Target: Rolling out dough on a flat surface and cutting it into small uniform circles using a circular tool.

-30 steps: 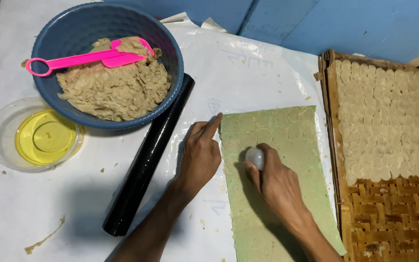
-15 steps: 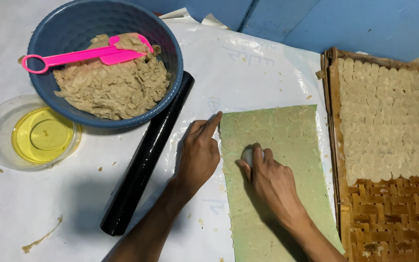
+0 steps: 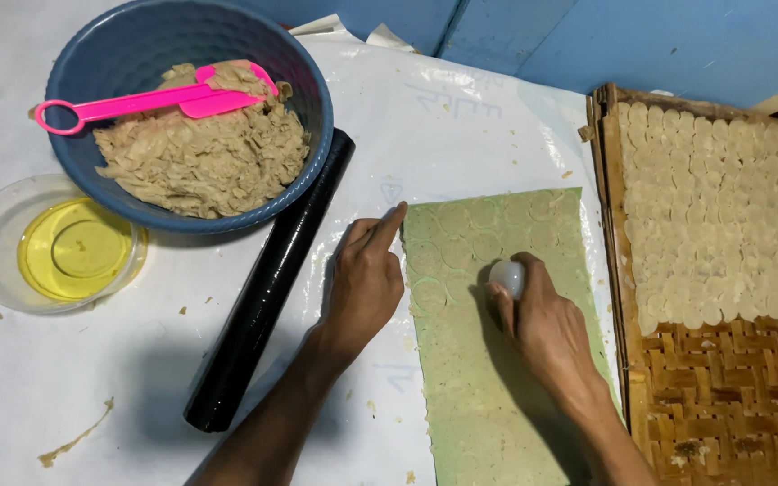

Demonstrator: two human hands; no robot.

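At the far left a clear shallow dish of yellow oil sits on the white-covered surface, close enough to dip into. Just beside it, touching its rim, the blue plastic bowl holds a rough, shaggy heap of beige dough scraps, and a pink plastic scoop lies across the top with its ring handle hanging over the bowl's edge, easy to grab. A smooth black rolling pin rests diagonally against the bowl, parked out of the way.

My left hand lies flat and unclenched on the surface, holding nothing; its forefinger reaches to the corner of the rolled dough sheet, seemingly pinning it so it won't slide. The sheet is thin, pale green, speckled, and its upper part is already stamped with faint round outlines in rows.

My right hand is curled around a small round white cutter, pressing it down on the sheet just below those circles.

At the right, a woven bamboo tray stands next to the sheet; pale cut discs cover its upper part in tight overlapping rows, while the lower weave is bare.
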